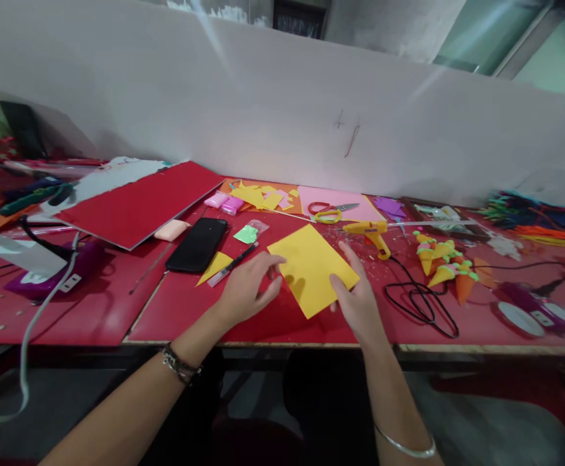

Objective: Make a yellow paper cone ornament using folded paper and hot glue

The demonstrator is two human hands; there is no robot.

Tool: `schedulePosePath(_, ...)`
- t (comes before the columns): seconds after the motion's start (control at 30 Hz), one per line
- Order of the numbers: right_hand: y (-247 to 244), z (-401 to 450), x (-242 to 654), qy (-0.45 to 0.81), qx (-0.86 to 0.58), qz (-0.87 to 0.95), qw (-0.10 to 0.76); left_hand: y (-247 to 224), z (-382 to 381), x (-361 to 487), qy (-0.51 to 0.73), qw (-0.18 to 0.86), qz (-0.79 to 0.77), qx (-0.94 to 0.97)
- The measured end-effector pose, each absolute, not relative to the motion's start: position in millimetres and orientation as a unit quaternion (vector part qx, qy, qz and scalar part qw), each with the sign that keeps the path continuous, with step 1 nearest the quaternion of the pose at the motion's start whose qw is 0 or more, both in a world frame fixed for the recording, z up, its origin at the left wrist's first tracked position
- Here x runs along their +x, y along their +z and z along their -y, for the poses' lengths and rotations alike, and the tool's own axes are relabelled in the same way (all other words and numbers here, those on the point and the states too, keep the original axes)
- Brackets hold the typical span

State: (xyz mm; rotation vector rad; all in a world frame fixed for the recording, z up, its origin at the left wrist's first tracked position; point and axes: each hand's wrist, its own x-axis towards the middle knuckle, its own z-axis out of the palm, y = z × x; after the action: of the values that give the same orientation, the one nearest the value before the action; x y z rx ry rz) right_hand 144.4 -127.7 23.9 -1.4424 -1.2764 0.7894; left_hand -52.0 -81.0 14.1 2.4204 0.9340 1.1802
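A square yellow foam or paper sheet is tilted above the red table in front of me. My right hand grips its right corner, thumb on top and fingers at the edge and behind. My left hand is beside the sheet's left corner, its fingers loosely curled and apart, holding nothing; whether a fingertip touches the sheet I cannot tell. Left of that hand lie a yellow triangle, a pen and a black phone.
A yellow glue gun with a looped black cord lies right of the sheet. Behind are scissors and yellow scraps. Small cone-shaped crafts and a purple power strip sit at right, a red board at left.
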Motion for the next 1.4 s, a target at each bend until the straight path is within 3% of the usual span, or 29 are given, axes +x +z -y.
schedulePosePath(0.2,5,172,171,0.271,-0.681,0.527,0.429,8,88,-35,0.303,0.054,-0.274,0.911)
schedulePosePath(0.47,-1,211,184,0.265,-0.658,0.655,0.26,2,84,-26,0.134,0.115,-0.254,0.951)
schedulePosePath(0.67,10,192,195,0.232,-0.603,0.741,0.183,-4,79,-32,0.097,0.111,-0.275,0.95)
schedulePosePath(0.83,16,176,206,0.1,-0.563,0.807,0.145,-5,78,-33,0.075,0.117,-0.281,0.949)
schedulePosePath(1.0,10,165,212,0.154,-0.467,0.866,0.091,-6,79,-34,0.076,0.105,-0.287,0.949)
schedulePosePath(1.4,5,119,199,0.232,-0.443,0.857,0.128,1,64,-43,0.062,0.157,-0.257,0.952)
